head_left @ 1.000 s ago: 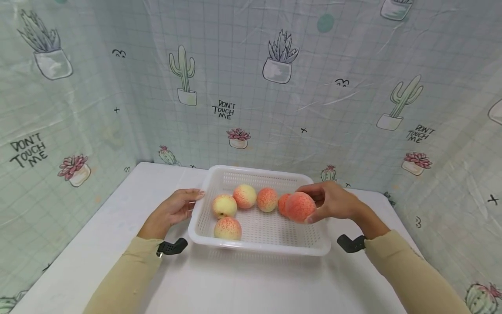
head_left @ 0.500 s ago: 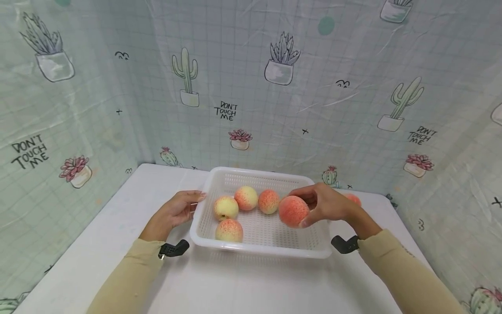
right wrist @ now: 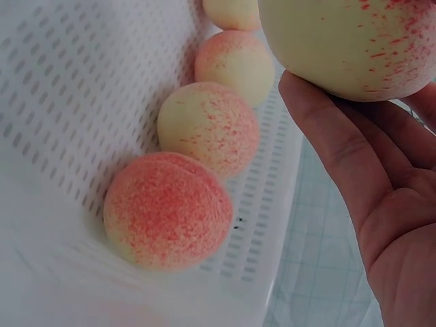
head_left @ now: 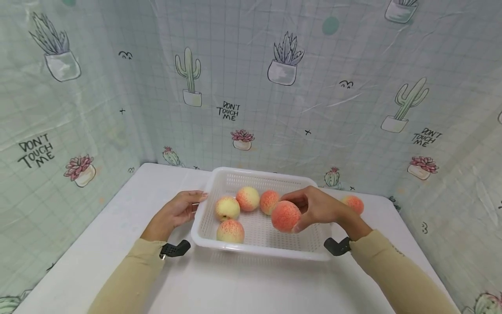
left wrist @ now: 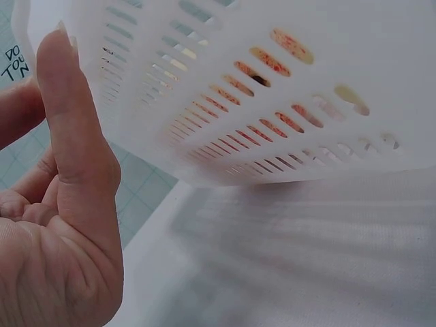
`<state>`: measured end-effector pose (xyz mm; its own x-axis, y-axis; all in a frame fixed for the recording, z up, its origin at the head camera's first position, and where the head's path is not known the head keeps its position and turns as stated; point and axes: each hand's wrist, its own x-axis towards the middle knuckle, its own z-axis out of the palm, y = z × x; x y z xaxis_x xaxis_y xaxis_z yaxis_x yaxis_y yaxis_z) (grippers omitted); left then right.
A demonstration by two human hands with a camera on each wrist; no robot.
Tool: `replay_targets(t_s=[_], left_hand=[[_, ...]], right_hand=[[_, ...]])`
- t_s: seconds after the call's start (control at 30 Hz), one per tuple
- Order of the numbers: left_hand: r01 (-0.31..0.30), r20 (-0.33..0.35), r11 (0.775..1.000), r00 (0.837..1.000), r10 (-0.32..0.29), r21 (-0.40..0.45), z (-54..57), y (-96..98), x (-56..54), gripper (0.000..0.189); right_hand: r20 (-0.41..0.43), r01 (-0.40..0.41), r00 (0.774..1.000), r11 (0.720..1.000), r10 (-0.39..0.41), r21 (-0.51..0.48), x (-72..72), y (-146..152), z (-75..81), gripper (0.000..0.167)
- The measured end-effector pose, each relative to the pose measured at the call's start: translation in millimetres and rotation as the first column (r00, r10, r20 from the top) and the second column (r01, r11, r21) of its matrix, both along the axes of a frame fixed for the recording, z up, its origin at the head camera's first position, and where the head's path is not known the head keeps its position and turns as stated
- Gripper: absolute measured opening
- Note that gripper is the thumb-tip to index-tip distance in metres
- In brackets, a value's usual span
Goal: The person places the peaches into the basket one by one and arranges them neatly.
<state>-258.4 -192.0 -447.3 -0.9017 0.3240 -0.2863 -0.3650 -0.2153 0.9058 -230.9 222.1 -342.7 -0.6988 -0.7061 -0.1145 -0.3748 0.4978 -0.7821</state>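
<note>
A white perforated plastic basket (head_left: pixel 270 250) sits on the table with several yellow-and-red peaches inside, such as one at the left front (head_left: pixel 230 231). My right hand (head_left: pixel 319 207) grips a redder peach (head_left: pixel 286 216) over the basket's right half, thumb on the near side. In the right wrist view that held peach (right wrist: pixel 347 48) looks mostly pale yellow, above a row of peaches in the basket, the closest one red (right wrist: pixel 167 211). At the basket's left end my left hand (head_left: pixel 178 209) holds the rim. In the left wrist view, one digit lies along the slotted wall (left wrist: pixel 225 136).
Another peach (head_left: pixel 354 203) lies on the white table (head_left: pixel 243 288) to the right of the basket, partly behind my right forearm. A curtain printed with cacti (head_left: pixel 251 87) hangs close behind the table and along both sides.
My right hand has carried its peach leftward over the basket. The peach on the table at the right has come into sight from behind the hand. My left hand stays at the rim.
</note>
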Motion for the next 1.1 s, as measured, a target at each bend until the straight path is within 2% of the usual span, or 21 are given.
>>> replay_targets(t_s=[0.1, 0.37, 0.6, 0.83, 1.1], left_hand=[[0.0, -0.001, 1.0, 1.0, 0.0, 0.009, -1.7, 0.0, 2.0, 0.036], [-0.007, 0.017, 1.0, 1.0, 0.007, 0.011, -0.7, -0.7, -0.8, 0.033], [0.014, -0.002, 1.0, 1.0, -0.014, 0.011, 0.8, -0.6, -3.9, 0.035], [-0.002, 0.016, 1.0, 1.0, 0.002, 0.014, 1.1, 0.5, -3.2, 0.031], [-0.001, 0.014, 1.0, 1.0, 0.001, 0.013, 0.5, -0.2, -5.8, 0.04]], right_hand=[[-0.001, -0.006, 1.0, 1.0, 0.006, 0.007, 0.7, -4.9, -2.0, 0.07], [0.003, -0.026, 1.0, 0.998, 0.026, 0.049, -4.0, -20.2, -4.1, 0.068], [-0.011, -0.071, 0.997, 0.995, 0.072, 0.074, -9.4, -30.5, -3.7, 0.065], [-0.01, -0.116, 0.993, 0.989, 0.117, 0.092, -11.0, -40.9, -4.1, 0.067], [-0.01, -0.139, 0.99, 0.985, 0.141, 0.105, -17.8, -53.1, -6.3, 0.07]])
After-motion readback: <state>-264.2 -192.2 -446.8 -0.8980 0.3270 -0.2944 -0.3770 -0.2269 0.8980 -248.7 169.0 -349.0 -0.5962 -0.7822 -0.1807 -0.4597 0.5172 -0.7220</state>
